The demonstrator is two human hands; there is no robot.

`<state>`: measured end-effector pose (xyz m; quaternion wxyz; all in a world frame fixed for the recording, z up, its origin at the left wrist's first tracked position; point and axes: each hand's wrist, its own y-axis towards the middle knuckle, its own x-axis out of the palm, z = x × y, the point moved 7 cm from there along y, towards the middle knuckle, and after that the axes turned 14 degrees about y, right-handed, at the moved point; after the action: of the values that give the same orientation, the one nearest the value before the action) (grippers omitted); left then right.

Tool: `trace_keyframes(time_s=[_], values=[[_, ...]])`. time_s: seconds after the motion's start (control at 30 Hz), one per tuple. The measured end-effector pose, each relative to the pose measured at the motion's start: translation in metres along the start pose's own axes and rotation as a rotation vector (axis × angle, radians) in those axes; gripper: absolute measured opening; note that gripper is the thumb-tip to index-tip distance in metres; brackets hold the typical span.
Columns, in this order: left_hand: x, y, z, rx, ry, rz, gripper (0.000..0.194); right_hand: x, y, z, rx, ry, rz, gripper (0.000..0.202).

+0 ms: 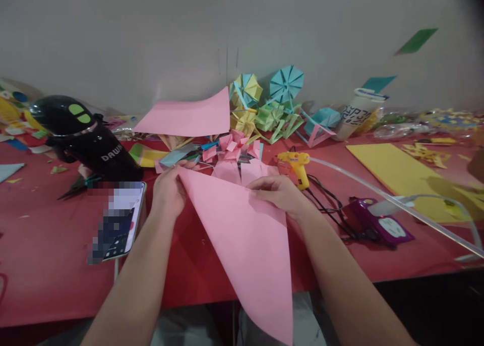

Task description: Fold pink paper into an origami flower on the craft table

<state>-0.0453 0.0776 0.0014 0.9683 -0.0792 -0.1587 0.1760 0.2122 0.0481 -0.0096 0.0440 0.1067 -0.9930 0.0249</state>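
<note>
A large sheet of pink paper (249,240) is held up between my hands, its lower part hanging over the table's front edge. My left hand (169,189) is closed on the sheet's upper left corner. On its upper right edge my right hand (278,194) grips the paper, thumb and fingers pressed together. Behind the sheet lies a cluster of folded pink paper pieces (231,147), with flat pink pieces (226,172) partly hidden by my sheet. A yellow glue gun (297,165) rests just beyond my right hand.
A phone (126,225) and a black bottle (102,139) stand left; scissors (77,187) lie beside them. Folded paper umbrellas (286,83) and another pink sheet (189,116) lean at the back. At right are a purple power strip (378,225), cables, yellow paper (401,179) and a cup (357,114).
</note>
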Motion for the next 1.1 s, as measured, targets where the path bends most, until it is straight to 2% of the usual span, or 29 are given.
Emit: trace_keyframes(time_s=[0.1,0.17,0.3,0.37,0.4,0.57,0.77,0.93,1.1], values=[[0.002,0.001,0.000,0.013,0.006,-0.036,0.010,-0.003,0.000,0.003,0.035,0.018,0.036,0.029],[0.007,-0.001,-0.002,-0.008,0.005,-0.105,0.012,-0.004,0.001,0.002,0.034,0.033,0.059,0.029],[0.020,-0.012,-0.007,-0.029,0.050,-0.284,0.032,-0.006,0.001,-0.001,0.008,0.077,0.129,0.028],[0.025,-0.018,-0.011,-0.013,0.158,-0.371,0.040,-0.006,0.001,-0.001,0.002,0.104,0.154,0.030],[0.025,-0.019,-0.013,-0.010,0.218,-0.375,0.044,-0.005,0.002,-0.001,0.002,0.109,0.154,0.030],[0.012,-0.008,-0.011,0.084,0.289,-0.257,0.048,-0.003,0.004,0.002,0.006,0.143,0.118,0.036],[0.003,-0.001,-0.003,0.138,0.251,-0.161,0.038,-0.003,0.005,0.003,0.006,0.115,0.084,0.044],[0.000,-0.002,0.000,0.133,0.247,-0.097,0.029,-0.002,0.003,0.000,-0.018,0.046,0.055,0.042],[-0.006,0.002,0.002,0.217,0.301,-0.029,0.020,0.001,-0.001,-0.007,-0.039,0.001,0.015,0.034]])
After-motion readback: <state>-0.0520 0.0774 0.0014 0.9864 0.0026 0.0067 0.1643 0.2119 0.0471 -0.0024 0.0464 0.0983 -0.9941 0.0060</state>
